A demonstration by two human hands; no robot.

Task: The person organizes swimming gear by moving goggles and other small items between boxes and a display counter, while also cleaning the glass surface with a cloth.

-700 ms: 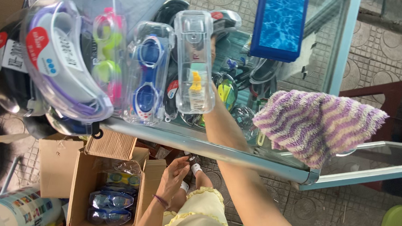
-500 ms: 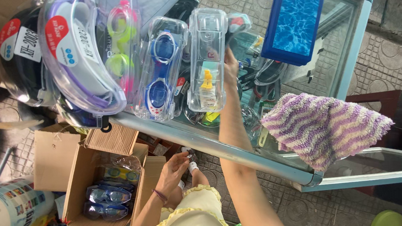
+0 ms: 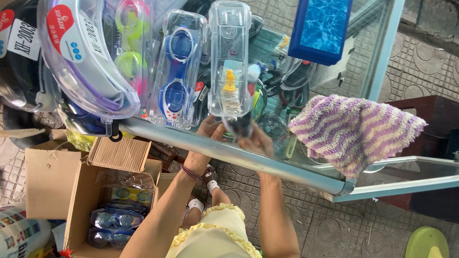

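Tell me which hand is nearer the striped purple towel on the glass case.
Right. The right hand is just left of the striped towel; the left hand is farther left, past the clear goggle case.

Right of the clear goggle case [image 3: 229,59] lies a purple-and-cream striped towel [image 3: 356,131]; left, blue goggles [image 3: 174,76]; above, a blue box [image 3: 323,17].

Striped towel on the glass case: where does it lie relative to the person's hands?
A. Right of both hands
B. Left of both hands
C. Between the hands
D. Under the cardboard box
A: the purple-and-white striped towel lies on the glass case to the right of the left hand and the right hand.
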